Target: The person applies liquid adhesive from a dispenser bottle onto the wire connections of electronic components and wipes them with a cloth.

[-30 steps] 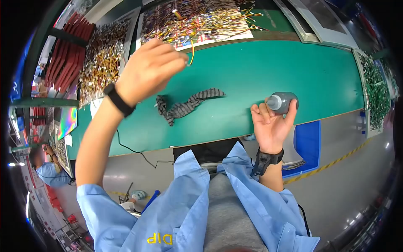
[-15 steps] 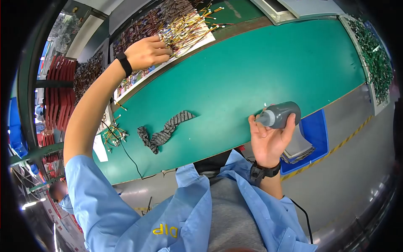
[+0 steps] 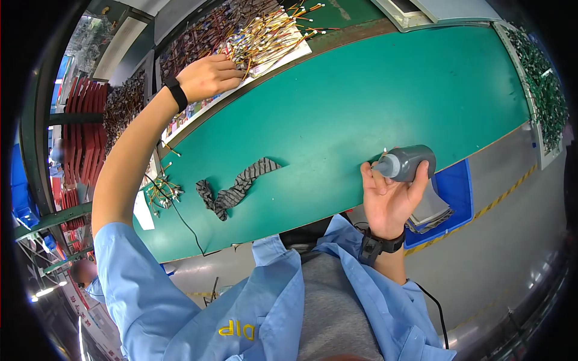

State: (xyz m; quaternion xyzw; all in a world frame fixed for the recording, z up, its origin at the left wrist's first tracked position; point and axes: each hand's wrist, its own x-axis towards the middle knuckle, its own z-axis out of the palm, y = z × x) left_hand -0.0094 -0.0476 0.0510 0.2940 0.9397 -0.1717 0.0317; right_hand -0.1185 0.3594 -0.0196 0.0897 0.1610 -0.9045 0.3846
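Bottle (image 3: 416, 162): pinched between thumb and fingers, my right hand (image 3: 390, 203).
Wires (image 3: 271, 43): far left, beside my left hand (image 3: 209, 78); its grip I cannot tell.

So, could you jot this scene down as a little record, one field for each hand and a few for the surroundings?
left hand: at the edge of a pile of wires; fingertips hidden, so grip unclear
right hand: palm up, holding a grey bottle tipped sideways
bench: green top
on the bench: crumpled striped cloth
beyond its near edge: blue bin
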